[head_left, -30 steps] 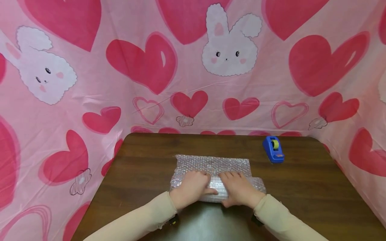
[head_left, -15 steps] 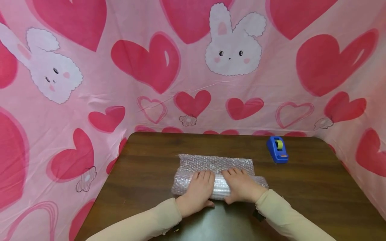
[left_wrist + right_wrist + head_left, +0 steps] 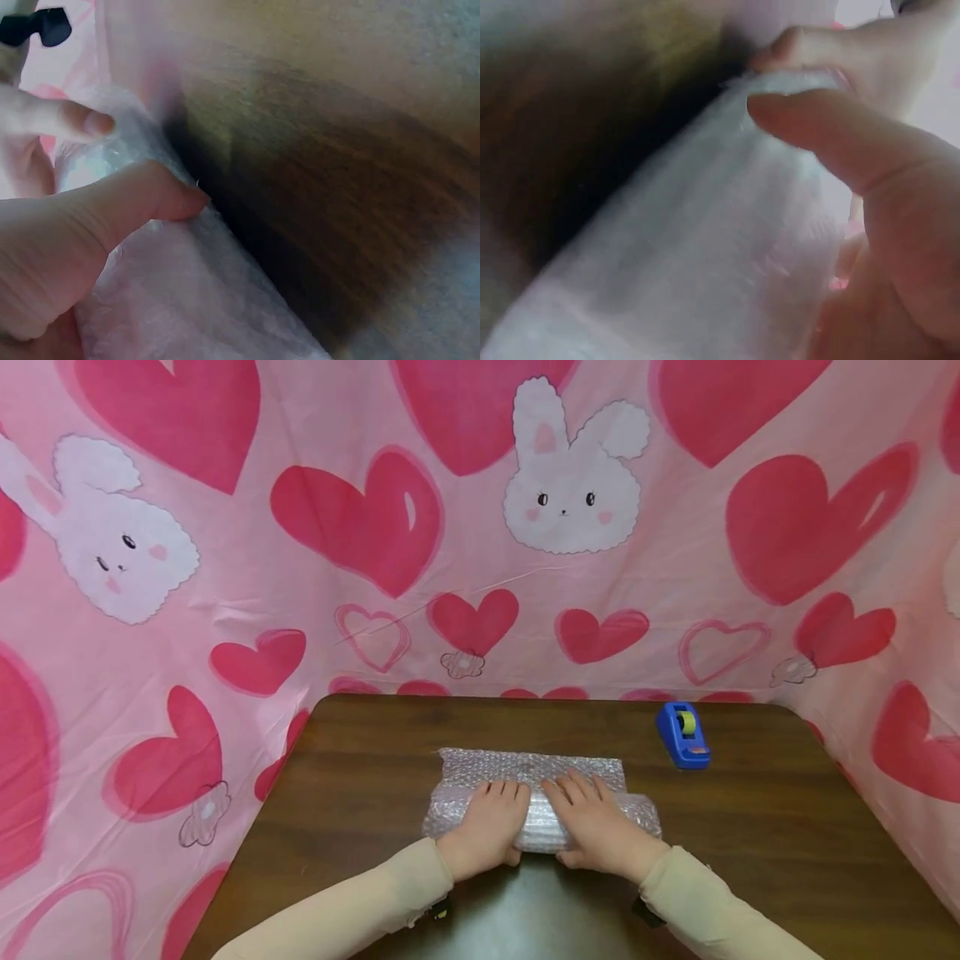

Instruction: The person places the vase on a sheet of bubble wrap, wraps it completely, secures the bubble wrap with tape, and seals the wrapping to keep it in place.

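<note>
Bubble-wrap roll [image 3: 543, 825] on table [image 3: 360, 777]. Left hand's [image 3: 486, 827] thumb, laid across roll a second ago, now low on roll's near side; right hand's [image 3: 603, 828] fingers reach farther over top. Fingers of both curve round roll. Flat flap [image 3: 517, 767] remains beyond roll: rolling looks unfinished, grip likely reset. Tape dispenser [image 3: 684, 739] beyond roll, rightward, untouched.

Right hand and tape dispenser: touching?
Apart. The head view shows brown tabletop between the right hand and the tape dispenser; that hand rests on the bubble wrap roll.
</note>
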Action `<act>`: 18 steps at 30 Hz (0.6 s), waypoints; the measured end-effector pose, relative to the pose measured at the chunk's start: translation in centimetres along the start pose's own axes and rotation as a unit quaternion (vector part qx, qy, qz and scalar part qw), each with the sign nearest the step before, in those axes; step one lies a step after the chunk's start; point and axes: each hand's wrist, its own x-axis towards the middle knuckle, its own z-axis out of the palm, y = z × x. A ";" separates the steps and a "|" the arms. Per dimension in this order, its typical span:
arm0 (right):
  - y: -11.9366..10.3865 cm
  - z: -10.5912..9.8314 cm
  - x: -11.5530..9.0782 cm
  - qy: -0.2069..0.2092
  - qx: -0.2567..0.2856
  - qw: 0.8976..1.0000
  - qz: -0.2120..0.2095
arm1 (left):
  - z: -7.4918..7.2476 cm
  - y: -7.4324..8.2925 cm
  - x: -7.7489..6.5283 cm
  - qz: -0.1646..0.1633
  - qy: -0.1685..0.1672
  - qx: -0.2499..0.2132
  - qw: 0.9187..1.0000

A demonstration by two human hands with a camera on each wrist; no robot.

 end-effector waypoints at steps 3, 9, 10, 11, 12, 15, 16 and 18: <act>-0.5 0.5 -0.8 0.027 -0.017 0.999 -0.003 | -0.3 -0.3 0.1 0.006 -0.013 -0.010 1.000; -1.7 0.7 -2.3 0.039 -0.029 0.999 -0.017 | -0.7 -0.9 0.3 0.011 -0.056 -0.044 0.997; -1.9 0.7 -2.5 0.042 -0.032 0.999 -0.016 | -0.8 -0.9 0.3 0.013 -0.060 -0.047 0.997; -2.0 0.7 -2.6 0.044 -0.036 0.998 -0.012 | -0.9 -1.0 0.3 0.014 -0.065 -0.050 0.997; -2.1 0.8 -2.6 0.044 -0.042 0.998 -0.009 | -1.0 -1.0 0.3 0.016 -0.068 -0.054 0.996; -2.2 1.1 -2.8 0.041 -0.066 0.997 -0.002 | -1.4 -1.1 0.3 0.023 -0.081 -0.070 0.994; -2.2 1.2 -2.8 0.041 -0.076 0.996 -0.002 | -1.5 -1.1 0.2 0.026 -0.087 -0.078 0.993; -2.1 1.5 -2.9 0.042 -0.095 0.995 -0.005 | -1.8 -1.2 0.3 0.030 -0.101 -0.093 0.990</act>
